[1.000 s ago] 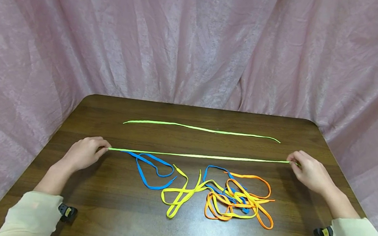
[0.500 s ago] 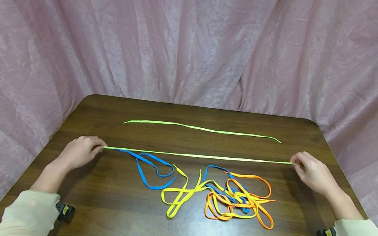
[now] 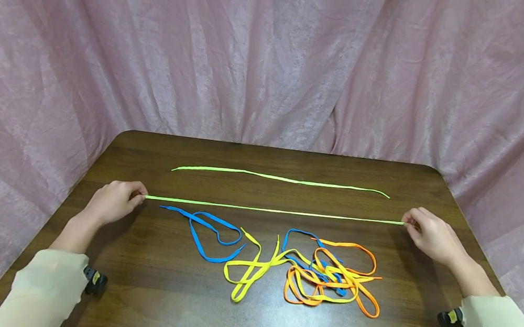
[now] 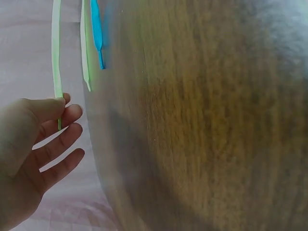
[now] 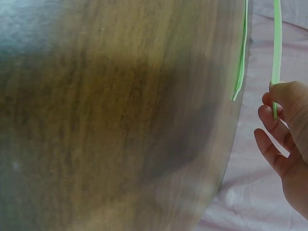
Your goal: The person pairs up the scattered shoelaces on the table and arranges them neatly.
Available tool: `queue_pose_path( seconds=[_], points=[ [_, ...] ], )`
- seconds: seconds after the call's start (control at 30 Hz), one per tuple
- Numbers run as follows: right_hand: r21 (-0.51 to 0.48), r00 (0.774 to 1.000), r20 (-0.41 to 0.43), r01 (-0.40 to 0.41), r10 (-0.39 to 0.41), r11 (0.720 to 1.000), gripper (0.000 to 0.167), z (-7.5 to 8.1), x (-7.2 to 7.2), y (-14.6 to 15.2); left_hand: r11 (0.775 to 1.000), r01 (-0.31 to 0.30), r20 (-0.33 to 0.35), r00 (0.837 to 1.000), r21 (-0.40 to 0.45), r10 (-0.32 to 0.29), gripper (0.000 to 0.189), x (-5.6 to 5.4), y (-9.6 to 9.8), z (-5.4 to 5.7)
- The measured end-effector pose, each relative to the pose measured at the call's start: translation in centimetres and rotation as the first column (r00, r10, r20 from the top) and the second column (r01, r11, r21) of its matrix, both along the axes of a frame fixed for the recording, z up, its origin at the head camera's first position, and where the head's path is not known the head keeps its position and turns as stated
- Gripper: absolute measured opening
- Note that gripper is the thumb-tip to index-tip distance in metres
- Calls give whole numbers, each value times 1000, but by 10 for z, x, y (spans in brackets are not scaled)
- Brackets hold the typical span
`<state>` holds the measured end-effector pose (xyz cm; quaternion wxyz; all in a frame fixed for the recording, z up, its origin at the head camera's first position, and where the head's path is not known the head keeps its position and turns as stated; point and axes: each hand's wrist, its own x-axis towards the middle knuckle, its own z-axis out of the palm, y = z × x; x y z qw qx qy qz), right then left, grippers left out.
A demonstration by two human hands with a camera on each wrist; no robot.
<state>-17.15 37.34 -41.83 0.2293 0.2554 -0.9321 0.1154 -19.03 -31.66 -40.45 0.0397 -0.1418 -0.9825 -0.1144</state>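
- Dark wood-grain counter (image 3: 158, 306)
- Far: lime lace (image 3: 279, 178), nearly straight
- Left: looped blue lace (image 3: 205, 224)
- Near right: yellow lace (image 3: 276, 259), orange lace (image 3: 375, 261), darker blue lace (image 3: 301, 232), tangled

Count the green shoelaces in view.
2: a taut green shoelace held between the left hand and right hand; a second green shoelace lying beyond it on the table. None looks hidden.

Pink crushed-velvet curtain (image 3: 272, 59) fills whole backdrop, left, rear and right; vertical folds, deeper crease right of centre. Dark brown wood-grain counter (image 3: 163, 306) in front, far corners rounded, far edge close to curtain. Whitish glare (image 3: 270, 325) on near middle of counter. Soft shadows on wood at both sides. Wrist views: curtain paler, greyish-pink.
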Motion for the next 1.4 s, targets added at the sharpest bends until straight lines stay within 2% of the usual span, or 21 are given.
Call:
queue_pose_path(
  seconds=[0.2, 0.43, 0.53, 0.7, 0.93, 1.17, 1.4],
  points=[
    [20, 999, 31, 6, -7, 1000, 25, -2, -9, 0, 1000, -16, 26, 1000, 0, 16, 8, -12, -1, -2],
    [25, 998, 63, 12, -14, 1000, 23, -3, -22, 2, 998, -56, 6, 998, 4, 56, 10, -27, 0, -3],
    [28, 995, 85, 41, -43, 999, 22, -3, -28, 3, 997, -74, 17, 997, 7, 74, 12, -34, 2, -3],
    [27, 984, 142, 105, -107, 994, 17, 1, -38, 6, 994, -105, 18, 994, 9, 105, 14, -47, 9, -1],
    [28, 971, 189, 143, -146, 989, 11, 7, -52, 5, 988, -154, 30, 988, -11, 154, 18, -65, 15, 5],
    [19, 958, 224, 177, -176, 984, 9, 8, -65, 1, 981, -195, 36, 980, -4, 195, 17, -76, 17, 11],
    [45, 930, 279, 235, -238, 971, 5, 11, -76, -4, 973, -232, 31, 972, 10, 232, 17, -86, 19, 9]
  ],
)
